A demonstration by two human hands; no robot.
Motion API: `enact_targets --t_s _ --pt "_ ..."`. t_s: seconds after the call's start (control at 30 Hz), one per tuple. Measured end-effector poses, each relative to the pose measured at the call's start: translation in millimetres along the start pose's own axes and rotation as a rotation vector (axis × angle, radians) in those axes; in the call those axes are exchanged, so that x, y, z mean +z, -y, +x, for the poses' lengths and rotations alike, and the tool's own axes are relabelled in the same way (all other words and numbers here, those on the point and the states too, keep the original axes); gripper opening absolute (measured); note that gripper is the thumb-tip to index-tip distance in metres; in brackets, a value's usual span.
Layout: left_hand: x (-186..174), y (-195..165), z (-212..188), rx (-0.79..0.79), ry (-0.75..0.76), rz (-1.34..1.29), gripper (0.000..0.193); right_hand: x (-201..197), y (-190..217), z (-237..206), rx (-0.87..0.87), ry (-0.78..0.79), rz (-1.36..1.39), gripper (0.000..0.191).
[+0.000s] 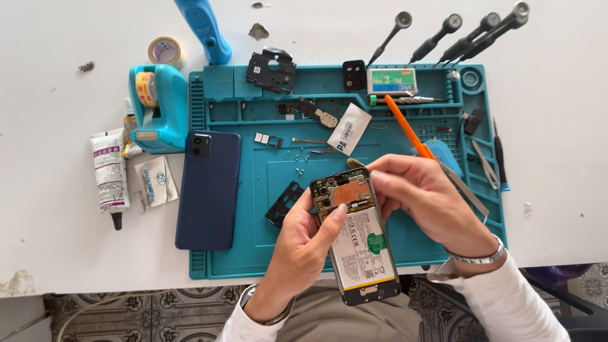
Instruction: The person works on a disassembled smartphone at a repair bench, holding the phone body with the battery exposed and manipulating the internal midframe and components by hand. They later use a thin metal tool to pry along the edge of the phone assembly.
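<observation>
Left hand (304,240) fingers clasp opened phone (358,237), thumb across battery, held above near edge of teal mat (253,253). Right hand (424,196) fingers pinch orange-handled tool (408,132), tip at phone's top board. Dark blue back cover (209,189) lies left on mat. Screwdrivers (468,35) on white bench (50,240) behind.

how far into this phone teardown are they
Done: the blue back cover lies off on the mat, with black inner covers and loose screws set aside. In hand: the left hand holds the opened phone while the right hand works an orange tool at its board. Left: the battery remains seated.
</observation>
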State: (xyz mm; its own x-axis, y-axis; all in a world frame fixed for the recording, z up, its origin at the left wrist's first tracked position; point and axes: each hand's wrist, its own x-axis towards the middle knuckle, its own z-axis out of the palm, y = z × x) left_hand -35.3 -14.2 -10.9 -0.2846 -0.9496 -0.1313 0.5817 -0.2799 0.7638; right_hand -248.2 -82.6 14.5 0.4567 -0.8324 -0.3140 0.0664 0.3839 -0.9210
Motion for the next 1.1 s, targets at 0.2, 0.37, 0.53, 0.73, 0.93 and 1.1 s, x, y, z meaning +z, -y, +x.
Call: enact_targets --t_s 0.2,0.37,0.53,0.73,0.93,1.1 --pt "2 5 1 0.024 -0.009 0.003 0.034 6 -2 2 -0.027 0.067 -0.127 0.022" --pt "-3 9 -1 -0.026 -0.056 0.070 0.037 6 -4 2 0.002 0.117 -0.095 0.022" --pt "-4 12 0 -0.032 -0.052 0.040 0.034 5 -2 1 0.002 0.172 -0.079 0.026" --pt "-4 15 1 0.039 -0.018 -0.002 0.027 3 0 0 -0.021 0.221 -0.076 0.025" --pt "-1 11 0 0.051 -0.040 0.034 0.031 -1 -5 -1 -0.017 0.175 -0.038 0.025" --pt "1 9 0 0.048 -0.045 0.052 0.033 0 -3 -1 0.010 0.167 -0.056 0.024"
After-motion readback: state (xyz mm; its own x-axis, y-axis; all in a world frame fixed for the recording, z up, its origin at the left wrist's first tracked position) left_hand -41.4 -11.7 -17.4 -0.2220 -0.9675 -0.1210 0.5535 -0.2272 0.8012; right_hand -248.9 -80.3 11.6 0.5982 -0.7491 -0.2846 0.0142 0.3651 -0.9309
